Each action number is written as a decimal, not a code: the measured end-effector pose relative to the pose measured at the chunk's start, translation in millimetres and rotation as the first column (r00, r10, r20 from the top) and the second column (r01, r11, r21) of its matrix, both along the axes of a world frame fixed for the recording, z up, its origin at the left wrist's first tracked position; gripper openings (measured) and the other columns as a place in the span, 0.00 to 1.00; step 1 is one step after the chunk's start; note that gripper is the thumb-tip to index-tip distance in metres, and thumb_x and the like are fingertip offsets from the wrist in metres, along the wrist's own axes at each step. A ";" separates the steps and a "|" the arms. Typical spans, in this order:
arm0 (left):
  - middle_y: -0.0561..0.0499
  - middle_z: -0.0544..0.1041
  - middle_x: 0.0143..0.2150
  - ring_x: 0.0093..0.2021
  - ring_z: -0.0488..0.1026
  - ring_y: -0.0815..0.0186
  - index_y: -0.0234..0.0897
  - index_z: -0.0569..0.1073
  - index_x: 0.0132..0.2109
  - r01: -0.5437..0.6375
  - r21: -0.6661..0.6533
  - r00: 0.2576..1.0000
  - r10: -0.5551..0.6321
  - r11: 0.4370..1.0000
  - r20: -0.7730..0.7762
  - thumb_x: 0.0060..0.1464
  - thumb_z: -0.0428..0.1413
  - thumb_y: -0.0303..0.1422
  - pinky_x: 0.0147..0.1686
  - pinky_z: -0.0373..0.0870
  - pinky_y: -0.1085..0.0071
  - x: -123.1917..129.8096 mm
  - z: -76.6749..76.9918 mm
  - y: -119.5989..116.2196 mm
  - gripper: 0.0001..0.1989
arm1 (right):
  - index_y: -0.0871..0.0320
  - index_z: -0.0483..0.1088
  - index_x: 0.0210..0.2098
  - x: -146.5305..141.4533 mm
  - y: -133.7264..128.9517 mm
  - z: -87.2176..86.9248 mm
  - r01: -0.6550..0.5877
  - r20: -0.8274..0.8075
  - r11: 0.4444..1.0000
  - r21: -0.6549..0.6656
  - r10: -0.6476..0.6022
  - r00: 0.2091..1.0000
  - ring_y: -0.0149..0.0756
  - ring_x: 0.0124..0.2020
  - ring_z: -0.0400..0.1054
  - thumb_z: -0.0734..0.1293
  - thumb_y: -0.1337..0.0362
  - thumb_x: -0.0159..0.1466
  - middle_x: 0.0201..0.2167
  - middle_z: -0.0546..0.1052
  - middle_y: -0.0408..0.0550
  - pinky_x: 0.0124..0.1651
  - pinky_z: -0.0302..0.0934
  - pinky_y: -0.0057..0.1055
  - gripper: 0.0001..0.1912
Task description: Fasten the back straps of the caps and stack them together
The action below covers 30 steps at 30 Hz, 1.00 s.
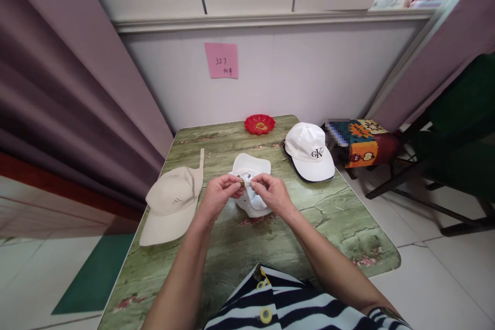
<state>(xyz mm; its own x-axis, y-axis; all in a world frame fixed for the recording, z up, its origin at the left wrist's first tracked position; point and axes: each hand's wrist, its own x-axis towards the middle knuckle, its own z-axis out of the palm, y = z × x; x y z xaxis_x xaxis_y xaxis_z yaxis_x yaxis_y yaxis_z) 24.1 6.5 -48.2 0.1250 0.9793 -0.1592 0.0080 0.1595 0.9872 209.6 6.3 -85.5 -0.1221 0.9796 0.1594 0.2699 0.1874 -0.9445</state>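
A white cap [253, 206] with a small dark blue logo lies in the middle of the table, its brim [253, 163] pointing away from me. Over it, my left hand [221, 195] pinches one end of the cap's back strap, where a small brass-coloured buckle [242, 184] shows. My right hand [274, 195] pinches the other side of the same strap, close to the buckle. Between the two hands the strap is short and level. Whether its end is threaded through the buckle, I cannot tell. Both hands hide part of the cap.
A beige cap [174, 203] with a loose strap lies at the left. White and dark caps are stacked at the right, the white one [309, 149] on top. A red scalloped dish [260, 124] stands at the back of the green table [309, 237]. A colourful stool [363, 147] is beyond.
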 end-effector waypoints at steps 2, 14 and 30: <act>0.48 0.81 0.28 0.28 0.77 0.65 0.33 0.78 0.36 0.015 -0.001 1.000 -0.015 1.000 0.000 0.39 0.70 0.42 0.33 0.73 0.70 -1.3 1.0 0.2 0.20 | 0.58 0.76 0.35 2.3 0.6 -2.4 0.003 0.004 1.000 -0.011 -0.003 1.000 0.32 0.27 0.68 0.67 0.55 0.61 0.26 0.78 0.44 0.32 0.58 0.26 0.12; 0.47 0.81 0.31 0.31 0.78 0.63 0.33 0.76 0.38 0.120 0.009 0.993 -0.120 0.993 0.017 0.46 0.67 0.40 0.35 0.74 0.68 -3.3 3.7 -2.2 0.17 | 0.57 0.75 0.32 6.0 -1.4 8.7 -0.043 0.058 0.999 0.014 0.043 0.997 0.31 0.25 0.65 0.64 0.57 0.63 0.24 0.75 0.42 0.31 0.56 0.26 0.12; 0.47 0.81 0.30 0.29 0.77 0.64 0.32 0.76 0.37 0.107 0.000 0.993 -0.107 0.994 0.048 0.46 0.67 0.40 0.35 0.74 0.69 -4.5 0.2 -1.6 0.17 | 0.59 0.76 0.36 6.6 -0.4 8.3 -0.081 -0.041 0.995 -0.050 0.079 0.996 0.31 0.26 0.65 0.66 0.54 0.62 0.25 0.75 0.43 0.31 0.57 0.26 0.15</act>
